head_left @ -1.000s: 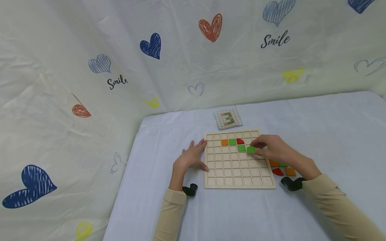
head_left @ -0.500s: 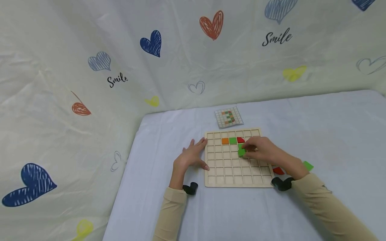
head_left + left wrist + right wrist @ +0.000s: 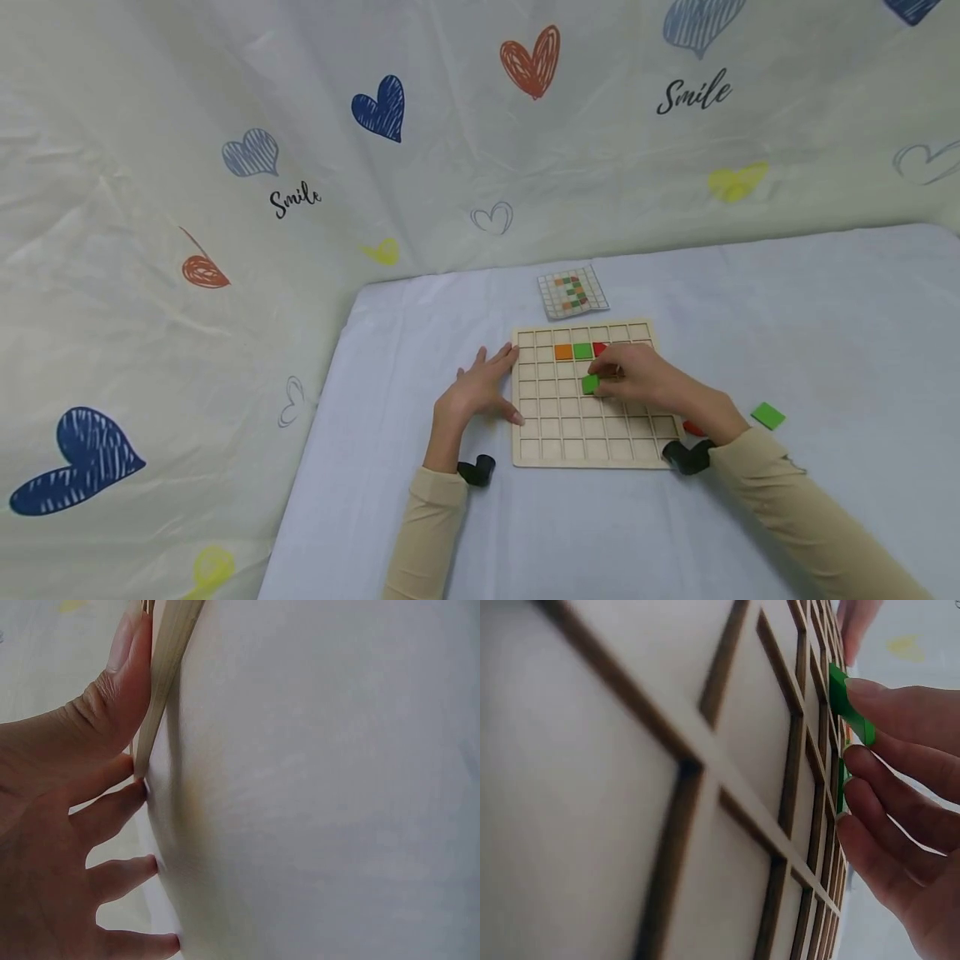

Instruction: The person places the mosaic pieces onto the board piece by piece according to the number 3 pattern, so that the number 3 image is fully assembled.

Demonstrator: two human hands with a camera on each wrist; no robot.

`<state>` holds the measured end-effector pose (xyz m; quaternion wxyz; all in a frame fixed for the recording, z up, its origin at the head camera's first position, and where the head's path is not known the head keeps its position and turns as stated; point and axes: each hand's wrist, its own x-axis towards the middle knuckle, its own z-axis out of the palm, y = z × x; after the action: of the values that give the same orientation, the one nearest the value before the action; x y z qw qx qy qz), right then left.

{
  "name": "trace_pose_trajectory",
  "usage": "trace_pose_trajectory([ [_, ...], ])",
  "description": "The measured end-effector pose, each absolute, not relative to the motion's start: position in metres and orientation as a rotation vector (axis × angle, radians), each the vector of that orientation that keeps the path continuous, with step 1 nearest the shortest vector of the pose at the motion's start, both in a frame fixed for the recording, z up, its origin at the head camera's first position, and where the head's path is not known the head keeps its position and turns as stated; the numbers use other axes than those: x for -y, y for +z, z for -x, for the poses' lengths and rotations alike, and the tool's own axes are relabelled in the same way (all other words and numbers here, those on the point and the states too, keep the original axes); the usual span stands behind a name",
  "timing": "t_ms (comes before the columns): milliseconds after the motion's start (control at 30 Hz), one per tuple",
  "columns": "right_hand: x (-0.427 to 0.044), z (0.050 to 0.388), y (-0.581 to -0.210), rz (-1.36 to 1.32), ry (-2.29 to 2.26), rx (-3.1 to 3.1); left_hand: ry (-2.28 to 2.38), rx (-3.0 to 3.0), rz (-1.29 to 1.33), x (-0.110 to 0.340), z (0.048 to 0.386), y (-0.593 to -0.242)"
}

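Note:
A wooden grid board [image 3: 558, 450] lies on the table. My left hand [image 3: 478, 393] rests at its left edge, fingers spread and straight, the thumb touching the side in the left wrist view. Between thumb and index finger, my right hand [image 3: 647, 379] pinches a green square tile [image 3: 590, 385], tilted over the middle cells; the right wrist view shows this tile [image 3: 853, 705] too. In an upper row sit an orange tile [image 3: 563, 352], a green tile [image 3: 582, 351] and a red piece [image 3: 599, 348], partly covered by my right fingers. Another green tile [image 3: 841, 787] shows behind those fingers.
Behind the board lies a card [image 3: 573, 293] printed with a coloured grid pattern. A loose green tile [image 3: 768, 416] is on the cloth to the right. Near the board's right edge, a red piece [image 3: 692, 428] is partly hidden by my right forearm.
My right hand has moved left and slightly towards me with the green tile. Its forearm now hides most loose pieces but uncovers a green one. The left hand stays put.

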<state>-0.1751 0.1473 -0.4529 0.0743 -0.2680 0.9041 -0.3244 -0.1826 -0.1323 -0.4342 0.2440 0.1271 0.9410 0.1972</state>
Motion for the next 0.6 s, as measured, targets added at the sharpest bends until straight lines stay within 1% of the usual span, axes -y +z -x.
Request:
trace_pose_trajectory([
  [300, -0.1422, 0.1748, -0.4555, 0.827, -0.893, -2.753, 0.533, -2.565, -0.363, 0.132, 0.1826, -0.4327],
  [600, -0.1387, 0.1713, -0.4558, 0.845, -0.912, -2.781, 0.517, -2.577, -0.357, 0.1328, 0.1819, -0.4345],
])
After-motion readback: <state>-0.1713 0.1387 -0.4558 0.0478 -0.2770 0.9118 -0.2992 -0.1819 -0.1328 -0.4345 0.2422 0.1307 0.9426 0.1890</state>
